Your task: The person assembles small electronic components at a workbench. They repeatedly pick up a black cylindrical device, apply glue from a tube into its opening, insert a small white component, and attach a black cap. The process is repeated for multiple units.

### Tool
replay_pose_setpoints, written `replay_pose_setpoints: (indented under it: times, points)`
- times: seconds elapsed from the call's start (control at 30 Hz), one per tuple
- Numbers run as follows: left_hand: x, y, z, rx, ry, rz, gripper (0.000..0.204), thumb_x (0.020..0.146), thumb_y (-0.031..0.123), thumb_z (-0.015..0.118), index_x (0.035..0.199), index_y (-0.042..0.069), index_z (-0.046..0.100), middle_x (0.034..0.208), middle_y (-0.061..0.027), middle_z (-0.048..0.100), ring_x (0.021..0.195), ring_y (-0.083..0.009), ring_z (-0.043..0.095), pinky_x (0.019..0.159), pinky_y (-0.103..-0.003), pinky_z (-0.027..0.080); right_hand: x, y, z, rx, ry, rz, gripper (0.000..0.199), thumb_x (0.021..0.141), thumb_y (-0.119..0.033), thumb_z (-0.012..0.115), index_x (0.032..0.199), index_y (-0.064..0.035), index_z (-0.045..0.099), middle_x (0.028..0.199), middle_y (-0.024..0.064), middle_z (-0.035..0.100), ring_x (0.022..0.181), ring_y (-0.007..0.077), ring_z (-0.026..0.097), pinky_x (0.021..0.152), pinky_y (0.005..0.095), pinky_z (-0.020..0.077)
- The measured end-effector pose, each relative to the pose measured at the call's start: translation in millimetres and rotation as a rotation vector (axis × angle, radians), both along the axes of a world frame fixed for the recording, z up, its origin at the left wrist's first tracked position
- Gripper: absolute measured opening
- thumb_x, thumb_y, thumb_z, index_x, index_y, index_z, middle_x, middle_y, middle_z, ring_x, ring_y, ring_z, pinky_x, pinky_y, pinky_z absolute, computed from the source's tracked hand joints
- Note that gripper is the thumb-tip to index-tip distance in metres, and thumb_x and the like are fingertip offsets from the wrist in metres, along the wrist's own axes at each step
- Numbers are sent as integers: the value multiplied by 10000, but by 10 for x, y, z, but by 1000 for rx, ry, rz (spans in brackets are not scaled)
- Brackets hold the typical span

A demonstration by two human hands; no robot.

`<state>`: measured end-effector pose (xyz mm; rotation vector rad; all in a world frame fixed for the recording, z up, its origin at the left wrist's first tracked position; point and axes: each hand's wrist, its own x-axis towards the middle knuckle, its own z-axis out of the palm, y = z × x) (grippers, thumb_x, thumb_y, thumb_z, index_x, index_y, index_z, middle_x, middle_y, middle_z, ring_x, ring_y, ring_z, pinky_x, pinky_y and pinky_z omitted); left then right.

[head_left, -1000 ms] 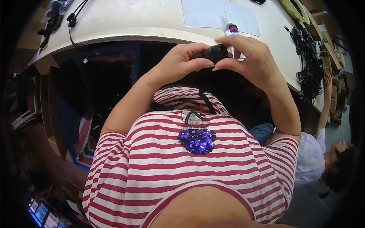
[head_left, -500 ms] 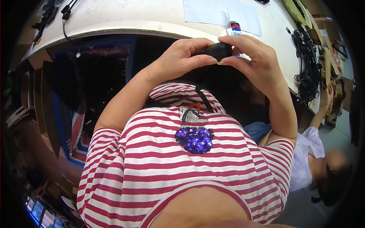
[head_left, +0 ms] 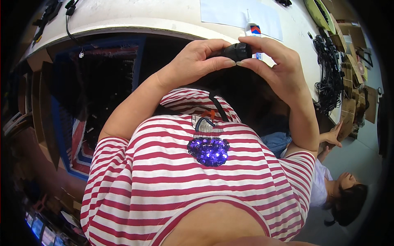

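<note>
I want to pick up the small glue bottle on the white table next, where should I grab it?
Grip the glue bottle around its white body, coming from the table's near edge. Its thin nozzle points away, too narrow to hold, and the right hand overlaps its lower end.

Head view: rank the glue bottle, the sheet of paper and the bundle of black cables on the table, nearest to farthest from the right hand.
1. Glue bottle: just beyond the right hand, partly hidden by its fingers.
2. Sheet of paper: farther back on the white table, under the bottle.
3. Bundle of black cables: off to the right, by the table's edge.
</note>
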<state>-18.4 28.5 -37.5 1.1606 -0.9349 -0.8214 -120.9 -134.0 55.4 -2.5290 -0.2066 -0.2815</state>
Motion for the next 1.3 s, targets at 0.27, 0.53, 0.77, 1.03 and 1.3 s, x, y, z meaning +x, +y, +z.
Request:
replay_pose_setpoints:
  times: [0.27, 0.53, 0.77, 1.03, 1.3]
  points:
    - [-9, 3, -29, 15, -70, 30, 264, 829, 234, 598, 980, 17, 600, 678, -16, 528, 608, -92, 462, 563, -220, 370, 19, 16, -36, -41, -24, -20, 303, 695, -181, 724, 943, -47, 612, 702, 68, 592, 590, 168, 564, 543, 270, 441]
    - [8, 4, -36, 14, -94, 22, 255, 830, 242, 595, 963, 25, 604, 672, -19, 529, 607, -93, 462, 565, -227, 373, 36, 26, -21, -101, -45, -3, 318, 671, -216, 739, 909, -48, 611, 682, 60, 584, 573, 161, 560, 522, 261, 433]
    - [12, -16, -49, 17, -55, -32, 242, 833, 236, 598, 962, 32, 606, 682, -21, 546, 613, -92, 472, 578, -227, 384, 28, -37, -26, -142, 31, 6, 346, 654, -230, 748, 922, -56, 615, 657, 54, 574, 558, 155, 555, 515, 259, 435]
    - [10, -23, -36, 50, -94, -19, 244, 830, 244, 616, 951, 32, 622, 656, -31, 539, 577, -106, 457, 548, -225, 379, 21, -38, -20, -123, 48, -10, 371, 664, -301, 732, 929, -68, 614, 660, 53, 575, 522, 166, 543, 498, 268, 433]
    - [1, 5, 68, 118, -171, 26, 279, 821, 259, 623, 956, 15, 620, 670, -60, 564, 600, -129, 495, 569, -245, 412, 6, -2, 22, -187, 149, -91, 347, 667, -260, 735, 906, -53, 593, 733, 65, 598, 560, 175, 569, 521, 266, 451]
